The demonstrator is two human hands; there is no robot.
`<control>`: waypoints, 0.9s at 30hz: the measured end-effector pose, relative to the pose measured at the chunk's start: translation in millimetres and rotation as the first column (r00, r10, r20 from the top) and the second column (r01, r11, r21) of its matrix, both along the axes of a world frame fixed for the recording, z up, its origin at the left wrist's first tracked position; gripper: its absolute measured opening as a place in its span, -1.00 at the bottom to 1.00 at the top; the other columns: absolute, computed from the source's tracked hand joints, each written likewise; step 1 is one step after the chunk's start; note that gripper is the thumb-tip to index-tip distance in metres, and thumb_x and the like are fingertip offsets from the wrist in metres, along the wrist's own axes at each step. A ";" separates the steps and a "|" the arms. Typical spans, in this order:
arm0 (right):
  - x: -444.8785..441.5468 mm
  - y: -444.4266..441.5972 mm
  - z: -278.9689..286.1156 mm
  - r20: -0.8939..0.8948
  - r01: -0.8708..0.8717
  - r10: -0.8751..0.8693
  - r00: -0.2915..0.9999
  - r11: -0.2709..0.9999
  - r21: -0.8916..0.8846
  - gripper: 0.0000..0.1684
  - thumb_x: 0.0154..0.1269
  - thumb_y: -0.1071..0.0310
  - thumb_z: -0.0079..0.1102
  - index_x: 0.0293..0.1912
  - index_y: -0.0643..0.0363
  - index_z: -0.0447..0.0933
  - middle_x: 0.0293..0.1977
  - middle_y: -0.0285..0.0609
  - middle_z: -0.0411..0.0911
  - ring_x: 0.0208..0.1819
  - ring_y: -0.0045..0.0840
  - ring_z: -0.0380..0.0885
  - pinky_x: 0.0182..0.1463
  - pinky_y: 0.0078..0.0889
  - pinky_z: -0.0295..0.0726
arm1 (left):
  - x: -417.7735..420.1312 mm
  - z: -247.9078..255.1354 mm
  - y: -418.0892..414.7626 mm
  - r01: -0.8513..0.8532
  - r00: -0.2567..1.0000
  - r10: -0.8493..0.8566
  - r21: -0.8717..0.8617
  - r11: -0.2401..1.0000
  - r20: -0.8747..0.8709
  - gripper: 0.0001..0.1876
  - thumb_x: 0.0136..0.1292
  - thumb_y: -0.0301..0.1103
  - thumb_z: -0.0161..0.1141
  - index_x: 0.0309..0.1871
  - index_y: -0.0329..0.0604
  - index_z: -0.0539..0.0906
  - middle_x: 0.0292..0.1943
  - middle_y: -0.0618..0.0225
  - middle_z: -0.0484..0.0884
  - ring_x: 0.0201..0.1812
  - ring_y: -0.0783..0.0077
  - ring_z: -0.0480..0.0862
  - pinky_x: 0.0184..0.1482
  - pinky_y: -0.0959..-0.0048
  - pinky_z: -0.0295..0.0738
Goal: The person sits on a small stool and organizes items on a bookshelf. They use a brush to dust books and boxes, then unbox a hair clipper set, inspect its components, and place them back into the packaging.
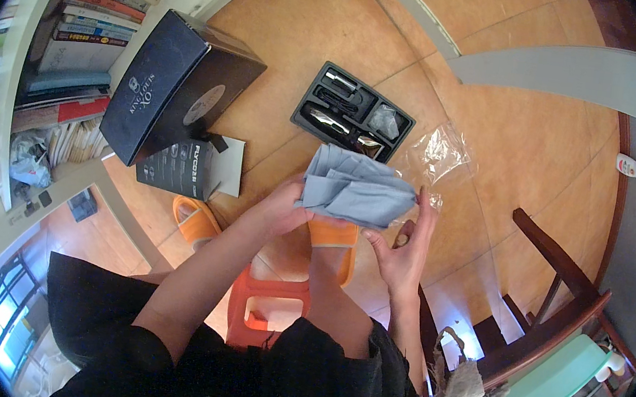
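Note:
A folded grey-blue cloth is held up before me, its pleated layers stacked loosely. My left hand grips its left end, with some fingers hidden beneath the fabric. My right hand is at the opposite end, thumb and fingers spread, one fingertip close to the cloth's edge. Just beyond the cloth, a black moulded tray rests on the tiled floor. Its compartments hold a shiny dark hair clipper, a coiled black cable and a small item in clear plastic. The cloth overlaps the tray's near edge in view.
A crumpled clear plastic bag lies right of the tray. On the left stand a large dark carton, an opened FLYCO box and a bookshelf. A red plastic stool is beneath me; a wooden chair stands at right.

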State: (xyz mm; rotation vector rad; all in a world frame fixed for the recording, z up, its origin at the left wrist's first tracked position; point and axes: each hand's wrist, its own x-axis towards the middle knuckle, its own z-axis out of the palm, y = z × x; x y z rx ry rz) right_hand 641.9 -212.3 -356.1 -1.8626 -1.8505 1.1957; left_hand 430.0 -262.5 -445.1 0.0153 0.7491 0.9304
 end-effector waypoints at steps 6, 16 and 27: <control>0.4 -10.5 -26.1 -0.409 0.080 -0.300 0.862 0.876 -0.475 -0.43 0.20 0.27 0.49 0.12 0.33 0.53 -0.10 -0.19 0.65 -0.04 -0.56 0.58 0.09 -0.42 0.55 | -16.0 -10.1 -16.1 0.135 0.990 -0.130 -0.072 0.988 0.062 -0.41 0.50 -0.01 -0.08 0.43 -0.22 0.35 0.38 0.12 0.43 0.30 0.07 0.53 0.18 -0.15 0.57; -23.3 10.8 -69.6 -0.410 0.235 -0.416 0.812 0.875 -0.423 -0.56 0.31 0.27 0.37 0.09 0.29 0.55 -0.06 -0.18 0.66 0.00 -0.53 0.58 0.14 -0.40 0.52 | -20.3 6.4 39.0 -0.048 0.810 0.015 -0.040 0.998 -0.586 -0.53 0.38 -0.26 0.26 0.30 -0.16 0.48 0.11 0.36 0.63 0.12 0.44 0.59 0.22 0.42 0.45; -4.5 60.2 -77.2 -0.471 0.474 -0.751 0.463 0.658 -0.585 -0.86 0.40 0.36 0.22 -0.09 0.13 0.54 -0.39 -0.46 0.50 -0.51 -0.77 0.30 -0.51 -0.65 0.23 | -26.2 1.2 94.8 0.059 0.773 0.011 0.089 0.994 -0.634 -0.73 0.47 -0.32 0.15 0.14 -0.21 0.57 -0.06 0.33 0.69 -0.10 0.50 0.66 0.01 0.49 0.56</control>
